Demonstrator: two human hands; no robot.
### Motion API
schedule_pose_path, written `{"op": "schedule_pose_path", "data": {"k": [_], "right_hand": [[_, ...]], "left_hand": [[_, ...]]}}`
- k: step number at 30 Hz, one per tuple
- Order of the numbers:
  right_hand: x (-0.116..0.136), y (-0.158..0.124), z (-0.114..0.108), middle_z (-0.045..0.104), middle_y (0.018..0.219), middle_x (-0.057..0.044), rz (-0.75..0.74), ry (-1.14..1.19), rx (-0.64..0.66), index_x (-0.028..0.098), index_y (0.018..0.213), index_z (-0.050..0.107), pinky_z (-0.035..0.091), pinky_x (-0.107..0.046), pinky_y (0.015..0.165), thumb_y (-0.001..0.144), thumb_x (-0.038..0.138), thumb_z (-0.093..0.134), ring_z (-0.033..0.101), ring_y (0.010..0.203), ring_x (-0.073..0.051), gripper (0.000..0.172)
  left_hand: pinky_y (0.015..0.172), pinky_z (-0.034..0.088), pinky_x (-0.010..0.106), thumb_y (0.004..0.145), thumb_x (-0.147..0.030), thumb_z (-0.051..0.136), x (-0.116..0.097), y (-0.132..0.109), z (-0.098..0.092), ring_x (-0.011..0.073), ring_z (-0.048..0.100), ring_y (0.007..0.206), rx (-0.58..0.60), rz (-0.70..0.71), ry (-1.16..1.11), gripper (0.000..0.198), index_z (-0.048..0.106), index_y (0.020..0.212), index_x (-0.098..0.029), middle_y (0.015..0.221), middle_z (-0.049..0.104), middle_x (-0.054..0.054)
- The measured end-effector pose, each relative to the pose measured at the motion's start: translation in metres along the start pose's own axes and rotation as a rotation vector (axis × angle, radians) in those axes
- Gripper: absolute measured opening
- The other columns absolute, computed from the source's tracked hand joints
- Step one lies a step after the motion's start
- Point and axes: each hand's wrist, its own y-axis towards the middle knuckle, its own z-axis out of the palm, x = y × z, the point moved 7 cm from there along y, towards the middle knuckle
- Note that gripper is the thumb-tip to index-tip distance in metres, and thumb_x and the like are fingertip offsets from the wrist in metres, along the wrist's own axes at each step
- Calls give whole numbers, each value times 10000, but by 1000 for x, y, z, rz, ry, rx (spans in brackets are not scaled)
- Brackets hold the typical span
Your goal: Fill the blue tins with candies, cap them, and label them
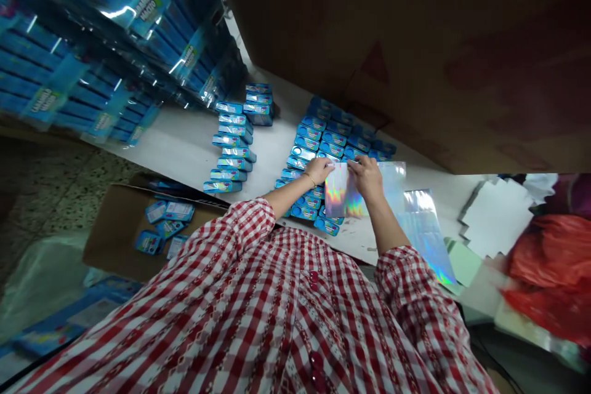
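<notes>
A shiny holographic sheet (339, 194) lies over the near part of the rows of small blue boxes (308, 134) on the white table. My left hand (318, 171) is closed at the sheet's upper left corner, its fingertips pinched together. Along the same upper edge, a little to the right, my right hand (368, 180) grips the sheet with bent fingers. Whether a small piece is being lifted off between the fingertips is too small to tell. Under my left wrist, several of the blue boxes are partly hidden.
A second holographic sheet (429, 237) lies at the right. More blue boxes (233, 151) stand in a column at the left, near wrapped blue packs (152, 24). A large cardboard box (415, 61) looms behind. An open carton (115, 228) holds loose boxes; red plastic (549, 258) sits far right.
</notes>
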Motion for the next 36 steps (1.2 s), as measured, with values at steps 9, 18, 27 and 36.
{"op": "schedule_pose_path", "data": {"k": [9,18,27,36], "right_hand": [[10,-26,-6,614,1033,-107,-123,36,-37,183,928,656,409,-325,772,897,219,417,523,884,-206,243],[41,-8,-96,602,754,-19,248,677,-38,195,736,595,429,-250,559,755,303,532,541,643,-132,127],[87,24,30,547,530,37,811,1318,68,159,661,600,279,-200,383,584,324,623,466,444,-92,183],[95,44,60,688,775,-77,714,746,-93,143,756,681,435,-292,701,743,327,526,596,736,-195,241]], "left_hand": [[685,434,261,811,-264,555,8,-8,12,164,591,735,-105,-115,-149,200,694,854,-128,761,666,39],[892,448,324,812,-286,555,16,-28,-14,209,586,1000,-280,-22,-405,198,687,897,-164,1002,662,89],[648,477,217,698,-440,692,68,-63,-63,99,609,665,-413,-305,-1183,394,657,944,-134,752,654,22],[687,493,241,690,-83,597,117,-20,-81,114,602,635,-486,-357,-776,320,632,1008,-107,663,645,2]]}}
